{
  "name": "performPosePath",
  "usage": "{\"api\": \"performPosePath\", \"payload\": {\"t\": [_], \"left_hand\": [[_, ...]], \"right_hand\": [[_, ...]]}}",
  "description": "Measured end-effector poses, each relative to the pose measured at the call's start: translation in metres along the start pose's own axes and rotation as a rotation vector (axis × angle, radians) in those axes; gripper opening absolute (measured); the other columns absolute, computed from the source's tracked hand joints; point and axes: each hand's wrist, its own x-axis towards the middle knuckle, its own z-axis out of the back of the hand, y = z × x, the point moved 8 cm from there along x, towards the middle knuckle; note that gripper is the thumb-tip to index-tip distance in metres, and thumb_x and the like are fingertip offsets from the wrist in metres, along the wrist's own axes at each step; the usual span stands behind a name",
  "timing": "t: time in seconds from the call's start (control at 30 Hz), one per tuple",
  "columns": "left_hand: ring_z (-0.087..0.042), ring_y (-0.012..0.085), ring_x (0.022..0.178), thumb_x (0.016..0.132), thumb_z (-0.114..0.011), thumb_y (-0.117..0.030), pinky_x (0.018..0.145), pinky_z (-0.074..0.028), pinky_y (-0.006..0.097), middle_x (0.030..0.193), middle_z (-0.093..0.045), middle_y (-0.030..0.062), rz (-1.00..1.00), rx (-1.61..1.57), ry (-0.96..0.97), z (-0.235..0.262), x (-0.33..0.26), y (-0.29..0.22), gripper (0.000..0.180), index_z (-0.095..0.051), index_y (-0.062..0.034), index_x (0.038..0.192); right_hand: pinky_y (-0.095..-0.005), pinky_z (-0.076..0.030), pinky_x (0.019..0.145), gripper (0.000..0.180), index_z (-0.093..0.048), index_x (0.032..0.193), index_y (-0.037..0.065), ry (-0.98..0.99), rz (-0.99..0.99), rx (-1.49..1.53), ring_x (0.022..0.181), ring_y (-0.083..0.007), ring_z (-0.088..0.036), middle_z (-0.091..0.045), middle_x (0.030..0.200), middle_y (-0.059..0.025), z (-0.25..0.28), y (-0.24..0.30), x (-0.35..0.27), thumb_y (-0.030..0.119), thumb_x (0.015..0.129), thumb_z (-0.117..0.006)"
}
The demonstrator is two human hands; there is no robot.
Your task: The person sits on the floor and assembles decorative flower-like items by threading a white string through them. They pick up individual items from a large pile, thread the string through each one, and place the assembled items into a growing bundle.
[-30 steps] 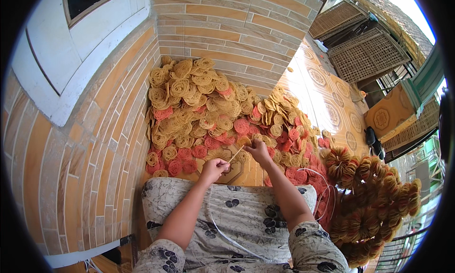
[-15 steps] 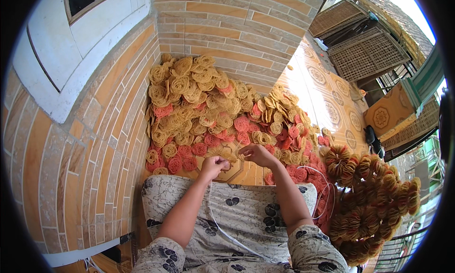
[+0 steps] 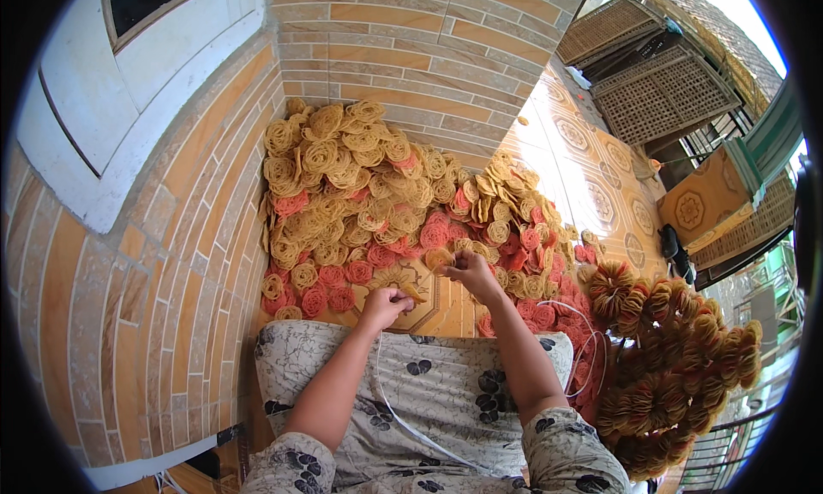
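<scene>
My left hand (image 3: pixel 387 308) is closed in a pinch, with a thin yellow lacy cracker (image 3: pixel 414 292) at its fingertips, seen nearly edge-on. A white cord (image 3: pixel 386 389) runs from under this hand across my lap; whether it passes through the cracker I cannot make out. To the right and a little farther off, my right hand (image 3: pixel 474 274) pinches another round yellow cracker (image 3: pixel 438 260) by its edge. Beyond both hands lies a large heap of yellow crackers (image 3: pixel 343 177) with coral-pink ones (image 3: pixel 435 230) among them.
Threaded bunches of crackers (image 3: pixel 677 365) stand at my right. A loop of white cord (image 3: pixel 591 327) lies over pink crackers beside my lap. Brick-patterned walls (image 3: pixel 377 48) border the heap at left and behind. Woven racks (image 3: pixel 664 95) lean at the far right.
My right hand now has a yellow cracker, where its fingers showed none before. The cracker at my left hand has turned from facing up to nearly edge-on.
</scene>
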Motion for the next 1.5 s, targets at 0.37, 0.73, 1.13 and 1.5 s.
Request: {"api": "performPosePath", "payload": {"t": [0.37,0.73,1.13,1.5], "left_hand": [[-0.055,0.0068,0.066,0.090,-0.062,-0.012,0.060,-0.044,0.023,0.085,-0.067,0.0004,0.077,-0.295,0.006,0.002,0.003,0.005,0.017,-0.065,-0.0010,0.102],[-0.065,0.0104,0.087,0.088,-0.064,-0.012,0.079,-0.048,0.023,0.094,-0.070,0.0059,0.014,-0.137,0.087,-0.008,-0.002,-0.007,0.022,-0.067,0.0009,0.105],[-0.065,0.0106,0.086,0.087,-0.064,-0.007,0.080,-0.048,0.024,0.094,-0.071,0.0067,-0.036,-0.147,-0.008,0.000,-0.001,-0.008,0.020,-0.067,0.0016,0.104],[-0.064,0.0107,0.084,0.087,-0.065,-0.010,0.077,-0.048,0.024,0.091,-0.070,0.0062,-0.042,-0.085,-0.047,0.003,0.001,-0.005,0.021,-0.066,0.0030,0.104]], "right_hand": [[-0.0434,-0.048,0.087,0.036,-0.061,0.114,0.006,-0.594,0.127,-1.071,0.100,-0.0310,-0.059,-0.055,0.117,-0.0165,0.054,-0.009,0.019,0.018,0.081,-0.070],[-0.0264,-0.055,0.074,0.029,-0.061,0.111,-0.008,-0.115,0.056,0.218,0.082,-0.0143,-0.065,-0.067,0.098,-0.0111,-0.004,0.017,0.005,0.014,0.092,-0.060],[-0.0509,-0.041,0.091,0.043,-0.051,0.124,0.005,-0.503,0.203,-0.950,0.111,-0.0395,-0.050,-0.053,0.125,-0.0156,0.043,-0.005,0.030,0.018,0.083,-0.058],[-0.0344,-0.048,0.076,0.029,-0.064,0.105,0.002,-0.192,0.092,-0.286,0.086,-0.0204,-0.062,-0.064,0.098,-0.0130,0.021,-0.017,0.036,0.020,0.083,-0.070]]}}
